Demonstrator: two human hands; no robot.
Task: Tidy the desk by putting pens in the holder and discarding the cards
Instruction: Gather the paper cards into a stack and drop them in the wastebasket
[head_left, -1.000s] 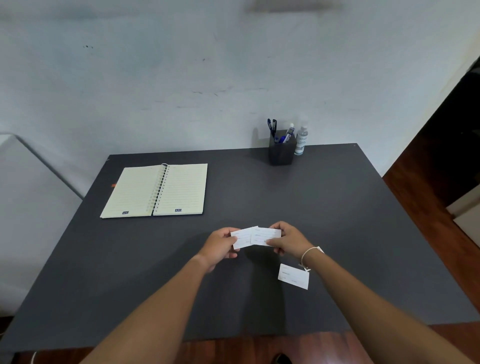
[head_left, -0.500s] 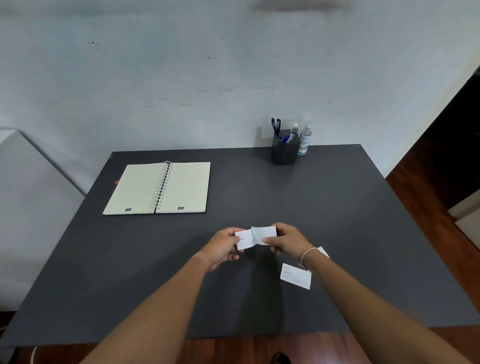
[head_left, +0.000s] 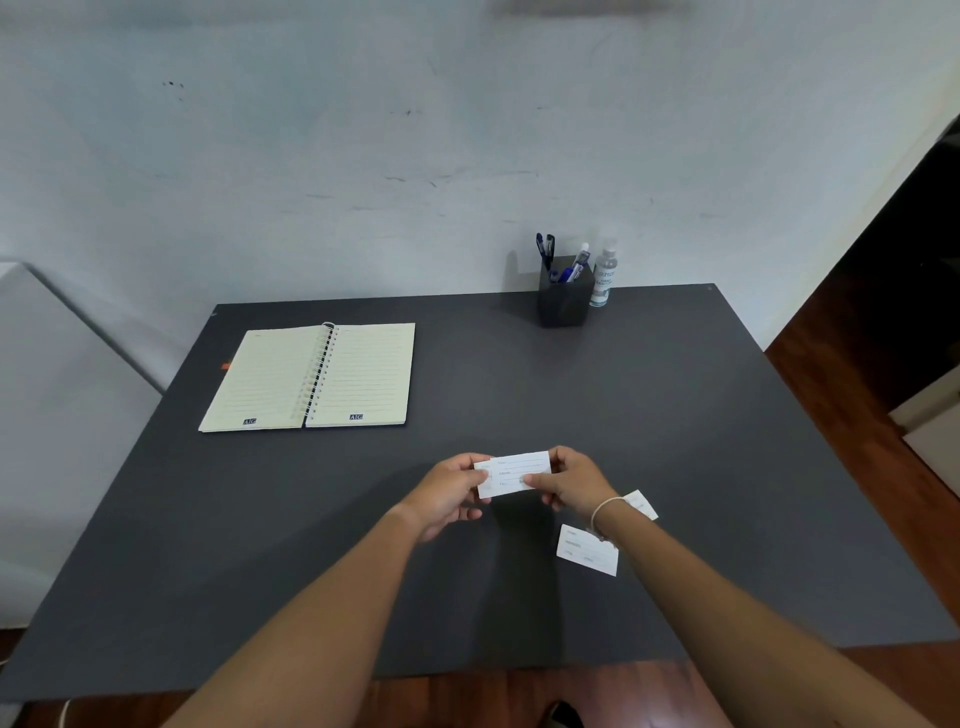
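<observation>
The two white cards we held side by side now overlap as one stack above the desk.

Our left hand and right hand pinch its ends. Two more cards lie beside our right wrist. The pen holder stands at the far edge, open desk between.

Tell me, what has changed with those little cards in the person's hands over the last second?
The two cards, held fanned apart, have been slid together into one overlapping stack; the left hand and right hand keep pinching its ends. The cards on the desk, notebook and pen holder stayed put.
</observation>
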